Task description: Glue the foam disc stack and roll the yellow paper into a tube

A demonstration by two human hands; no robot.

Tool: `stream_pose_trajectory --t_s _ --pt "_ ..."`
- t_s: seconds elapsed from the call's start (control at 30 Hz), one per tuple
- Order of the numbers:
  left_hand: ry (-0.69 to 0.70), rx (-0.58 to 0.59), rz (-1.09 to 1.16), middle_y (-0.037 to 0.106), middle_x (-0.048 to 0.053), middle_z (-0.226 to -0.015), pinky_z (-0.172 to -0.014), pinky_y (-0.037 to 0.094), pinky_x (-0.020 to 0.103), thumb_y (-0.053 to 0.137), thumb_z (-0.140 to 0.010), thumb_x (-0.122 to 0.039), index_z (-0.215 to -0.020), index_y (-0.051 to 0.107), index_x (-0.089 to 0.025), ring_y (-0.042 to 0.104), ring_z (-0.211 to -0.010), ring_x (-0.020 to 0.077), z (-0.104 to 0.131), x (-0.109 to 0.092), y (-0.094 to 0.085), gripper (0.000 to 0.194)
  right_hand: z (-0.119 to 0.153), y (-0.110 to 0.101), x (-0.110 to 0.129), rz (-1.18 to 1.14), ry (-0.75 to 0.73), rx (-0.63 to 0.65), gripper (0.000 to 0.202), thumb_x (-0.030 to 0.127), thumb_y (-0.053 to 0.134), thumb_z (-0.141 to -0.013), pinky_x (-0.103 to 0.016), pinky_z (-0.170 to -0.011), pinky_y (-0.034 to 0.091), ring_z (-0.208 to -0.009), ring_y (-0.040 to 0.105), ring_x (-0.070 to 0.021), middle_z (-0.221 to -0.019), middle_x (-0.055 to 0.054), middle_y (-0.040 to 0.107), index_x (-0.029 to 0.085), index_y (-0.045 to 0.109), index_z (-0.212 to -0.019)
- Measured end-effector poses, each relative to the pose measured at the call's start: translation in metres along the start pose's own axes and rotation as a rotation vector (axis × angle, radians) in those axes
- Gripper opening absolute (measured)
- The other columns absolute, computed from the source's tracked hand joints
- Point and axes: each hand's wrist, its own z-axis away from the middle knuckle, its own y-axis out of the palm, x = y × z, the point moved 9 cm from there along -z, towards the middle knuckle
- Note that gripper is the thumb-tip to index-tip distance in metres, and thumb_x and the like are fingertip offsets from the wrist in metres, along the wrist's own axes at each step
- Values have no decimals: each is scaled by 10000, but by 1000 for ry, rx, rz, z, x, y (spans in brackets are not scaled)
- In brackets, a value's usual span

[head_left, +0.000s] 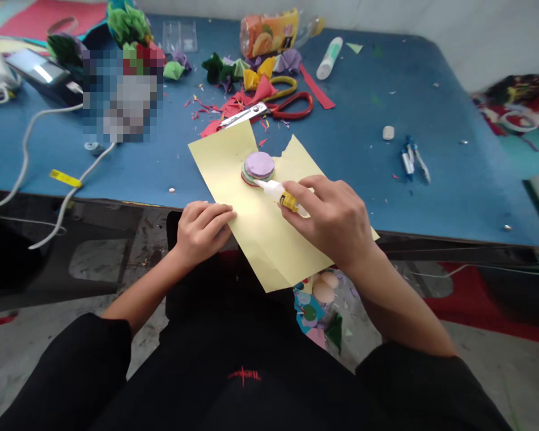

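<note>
My right hand [327, 215] is closed around a small white glue bottle [288, 201] with a yellow label. The bottle is tilted, and its nozzle points at the edge of a stack of round paper discs [259, 164]. A lilac disc is on top, with green and red edges showing beneath. The stack sits on a sheet of yellow paper [247, 233] that has a torn notch at its far edge and hangs over the table's front edge. My left hand [204, 230] has its fingers bent and pressed together at the paper's left edge; its thumb is mostly hidden.
Red-handled scissors [291, 108] and yellow-handled scissors [282, 88] lie among paper scraps on the blue table [363, 161]. Behind them are a plastic bottle [273, 33] and a glue stick [330, 58]. A compass [415, 158] lies right; a white cable [27, 143] crosses the left.
</note>
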Motion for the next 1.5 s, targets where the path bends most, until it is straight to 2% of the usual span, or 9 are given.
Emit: stream_pose_trajectory --t_s 0.17,0.33,0.53,0.7,0.87,1.03,1.23,1.5 --pt "3 50 2 725 31 -999 -939 430 386 618 -828 -147 -1028 616 -224 654 -919 197 2 -10 7 214 7 5 -13 57 35 48 214 276 537 -903 -300 -668 402 -718 578 -164 -908 -45 693 209 631 -1083" --pt "59 31 120 738 -22 -964 -1028 385 379 574 -855 -118 -1014 625 -266 669 -909 163 -1 -17 7 223 13 8 -30 47 66 37 239 280 556 -894 -327 -690 425 -799 624 -193 -959 -65 706 206 623 -1111" --pt "19 35 167 739 -6 -964 -952 468 364 556 -851 -97 -1048 617 -266 676 -898 166 -4 -3 0 267 14 15 -48 -52 139 82 276 278 559 -894 -355 -706 434 -896 631 -229 -1053 -96 690 213 603 -1159" --pt "-11 56 137 735 34 -975 -915 499 369 529 -880 -87 -1036 633 -231 681 -924 184 1 13 -11 235 14 19 -54 -71 121 62 248 285 556 -902 -345 -718 454 -911 633 -220 -1055 -89 690 210 616 -1131" --pt "-61 99 106 731 34 -1028 -890 525 369 455 -928 -108 -1072 642 -241 684 -994 196 4 31 -17 271 15 29 -60 -100 131 98 260 259 554 -896 -361 -746 458 -964 626 -232 -1095 -81 681 237 615 -1148" --pt "-36 125 77 737 41 -1003 -820 546 356 508 -918 -138 -1016 660 -222 689 -984 209 3 32 -16 199 13 31 -55 -112 108 106 258 278 540 -906 -363 -751 459 -973 621 -232 -1094 -78 680 244 621 -1148" --pt "-51 112 50 737 35 -999 -803 531 344 503 -918 -116 -1006 654 -230 689 -972 201 4 31 -14 209 11 29 -46 -126 59 78 288 290 532 -915 -357 -763 456 -978 621 -230 -1096 -91 681 229 617 -1183" --pt "-59 86 57 739 29 -979 -784 516 332 510 -916 -131 -986 653 -230 694 -943 193 4 31 -15 187 14 28 -52 -16 96 60 278 275 516 -917 -347 -737 429 -956 624 -222 -1060 -69 685 260 620 -1175"
